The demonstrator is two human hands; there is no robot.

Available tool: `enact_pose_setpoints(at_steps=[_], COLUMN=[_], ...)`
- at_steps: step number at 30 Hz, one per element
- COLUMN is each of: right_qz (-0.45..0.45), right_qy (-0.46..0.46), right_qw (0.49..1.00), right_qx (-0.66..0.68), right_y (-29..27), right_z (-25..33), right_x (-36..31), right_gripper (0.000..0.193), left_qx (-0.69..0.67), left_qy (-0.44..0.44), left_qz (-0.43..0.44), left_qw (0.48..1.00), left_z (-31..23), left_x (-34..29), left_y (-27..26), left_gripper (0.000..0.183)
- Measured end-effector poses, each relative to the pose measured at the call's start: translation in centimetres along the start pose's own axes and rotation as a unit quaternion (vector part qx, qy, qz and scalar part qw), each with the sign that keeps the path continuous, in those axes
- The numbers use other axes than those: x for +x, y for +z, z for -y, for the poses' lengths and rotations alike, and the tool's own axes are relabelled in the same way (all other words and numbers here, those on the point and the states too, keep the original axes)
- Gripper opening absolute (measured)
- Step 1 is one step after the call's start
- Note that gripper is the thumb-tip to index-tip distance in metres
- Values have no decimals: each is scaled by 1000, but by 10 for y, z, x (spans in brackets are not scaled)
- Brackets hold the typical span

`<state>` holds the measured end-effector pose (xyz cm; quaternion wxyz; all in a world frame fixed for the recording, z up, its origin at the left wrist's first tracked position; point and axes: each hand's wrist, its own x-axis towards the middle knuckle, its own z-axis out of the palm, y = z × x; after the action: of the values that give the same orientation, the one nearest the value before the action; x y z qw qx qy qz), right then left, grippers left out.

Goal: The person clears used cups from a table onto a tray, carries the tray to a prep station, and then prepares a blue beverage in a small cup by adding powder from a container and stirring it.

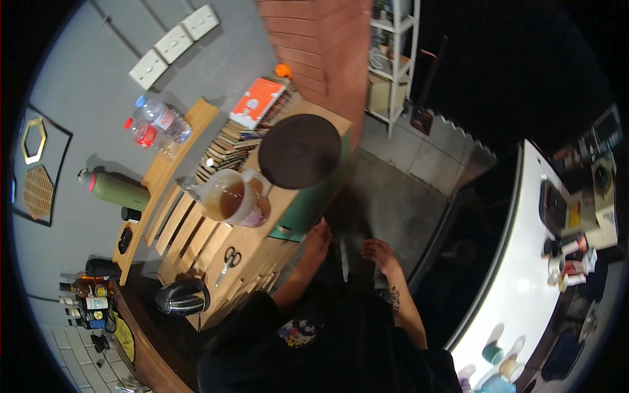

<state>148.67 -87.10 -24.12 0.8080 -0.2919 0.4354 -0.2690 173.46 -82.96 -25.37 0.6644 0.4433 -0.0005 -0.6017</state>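
Note:
My left hand (317, 240) is beside the front edge of the wooden pallet table, close to its green front panel (298, 223). Its fingers are stretched out and I see nothing in them. My right hand (382, 254) hangs over the floor to the right, fingers loosely bent and apart, holding nothing that shows. A thin pale strip (344, 261) shows between the hands; what it is I cannot tell. Nearest on the table are a translucent plastic pitcher (252, 208) with brown liquid, a round dark brown lid or disc (300, 150), and black-handled scissors (227, 265).
On the table, an orange-and-white notebook (258, 102) lies by patterned cloth. A black kettle (182, 297) stands at its near left end. Plastic bottles (165, 120) and a green flask (114, 190) are on the wall shelf. To the right runs a white counter (503, 298) with cups.

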Motion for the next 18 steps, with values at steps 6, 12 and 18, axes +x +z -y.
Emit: enact_pose_setpoints(at_steps=[6,12,18], right_qz=[-8,-34,-185], right_qy=[61,-12,9], right_qw=[994,995,982], right_qx=[95,95,40], right_y=[58,111,149], right_z=[2,30,54], right_x=[143,255,261], right_gripper=[27,44,33], left_qx=[9,40,-65], left_qy=[-88,-102,-127], left_qz=[-20,-46,-111], left_qw=[996,993,984], left_z=[-63,-92,-117], left_x=[10,19,19], left_y=[-1,-38,-30], left_gripper=[32,40,58])
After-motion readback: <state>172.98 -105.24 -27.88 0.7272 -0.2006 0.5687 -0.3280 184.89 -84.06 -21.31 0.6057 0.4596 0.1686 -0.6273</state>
